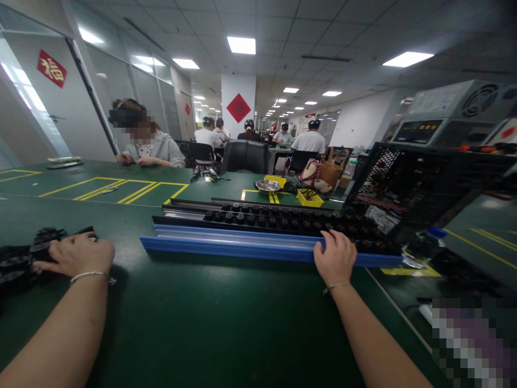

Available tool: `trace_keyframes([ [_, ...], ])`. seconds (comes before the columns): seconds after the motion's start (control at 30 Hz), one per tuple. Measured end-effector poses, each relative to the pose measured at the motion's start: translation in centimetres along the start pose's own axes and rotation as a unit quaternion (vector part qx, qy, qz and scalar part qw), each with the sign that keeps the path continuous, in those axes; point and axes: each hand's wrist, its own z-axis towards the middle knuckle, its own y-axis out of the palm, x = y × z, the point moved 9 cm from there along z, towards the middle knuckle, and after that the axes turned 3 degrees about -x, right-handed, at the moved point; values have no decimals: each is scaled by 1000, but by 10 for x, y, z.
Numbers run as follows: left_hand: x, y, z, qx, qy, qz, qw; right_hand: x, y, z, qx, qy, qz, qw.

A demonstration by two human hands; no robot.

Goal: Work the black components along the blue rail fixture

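Observation:
At the left, my left hand (81, 254) is closed around a black part in a dark cluster of black wheel-like parts (46, 240); the part's exact kind is unclear. My right hand (336, 256) reaches over the right portion of a long blue rail (234, 245), its fingers bent across it and the thumb at the near side. Behind this channel-shaped rail lie long black rails (186, 214) carrying rows of small black rollers (262, 220). The fingers' undersides are hidden on both hands.
An open computer case (375, 183) with a power supply (456, 108) on top stands at the right. Farther back on the green table (226, 323) are a metal bowl (267, 186) and a yellow tray (310, 198). A person (149, 145) sits across at the left.

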Motion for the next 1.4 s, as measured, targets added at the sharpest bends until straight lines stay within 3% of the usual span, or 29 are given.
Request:
trace_keyframes([
  [0.13,26,-18,-6,60,48,-25,997,47,2,2,8,111,-53,992],
  [0.27,70,-27,-25,54,133,-68,987,56,10,3,-24,113,-58,992],
  [0.4,143,-29,-83,16,302,-100,948,54,9,4,-13,105,-54,993],
  [0.5,194,-17,-140,-67,416,-98,901,53,8,5,-9,104,-43,994],
  [0.57,214,-6,-170,-121,454,-82,879,54,8,4,-14,107,-40,993],
  [0.7,228,6,-199,-191,475,-30,858,52,10,4,-29,111,-45,992],
  [0.97,231,10,-199,-228,465,-6,855,48,10,4,-36,111,-50,992],
  [1.13,242,13,-211,-251,487,-35,836,43,9,5,-32,89,-49,994],
  [1.4,281,-4,-276,-254,557,-87,786,39,6,4,-32,96,-45,994],
])
